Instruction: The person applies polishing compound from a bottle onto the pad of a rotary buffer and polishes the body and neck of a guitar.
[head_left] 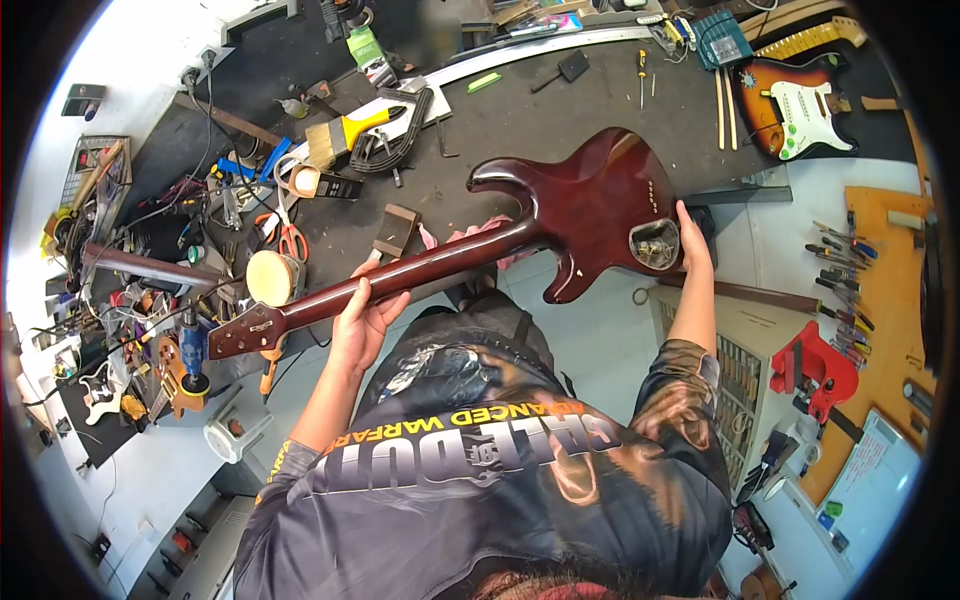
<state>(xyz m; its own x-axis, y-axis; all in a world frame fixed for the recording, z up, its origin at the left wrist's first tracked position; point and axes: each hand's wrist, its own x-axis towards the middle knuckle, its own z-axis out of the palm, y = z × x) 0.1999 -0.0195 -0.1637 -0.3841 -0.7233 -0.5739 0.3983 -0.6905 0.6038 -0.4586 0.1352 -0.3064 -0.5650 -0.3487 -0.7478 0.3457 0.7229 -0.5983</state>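
Note:
A dark red electric guitar [590, 200] is held up in front of me with its back facing the camera. Its neck runs down to the left and ends in the headstock [245, 332]. My left hand [362, 318] supports the neck from below near the headstock, thumb against the wood. At the other end, my right hand [693, 238] grips the edge of the body, its fingers partly hidden behind it. Close to that hand, an open control cavity [655, 246] shows wiring inside. A row of small string holes lies above the cavity.
On the dark workbench [560, 110] lie a paintbrush [345, 135], orange-handled scissors [290, 235], a wooden block [397, 230] and a screwdriver [642, 78]. A sunburst guitar body [795, 105] rests at the back right. Screwdrivers hang on a wooden board [885, 300]; a red tool [815, 372] is nearby.

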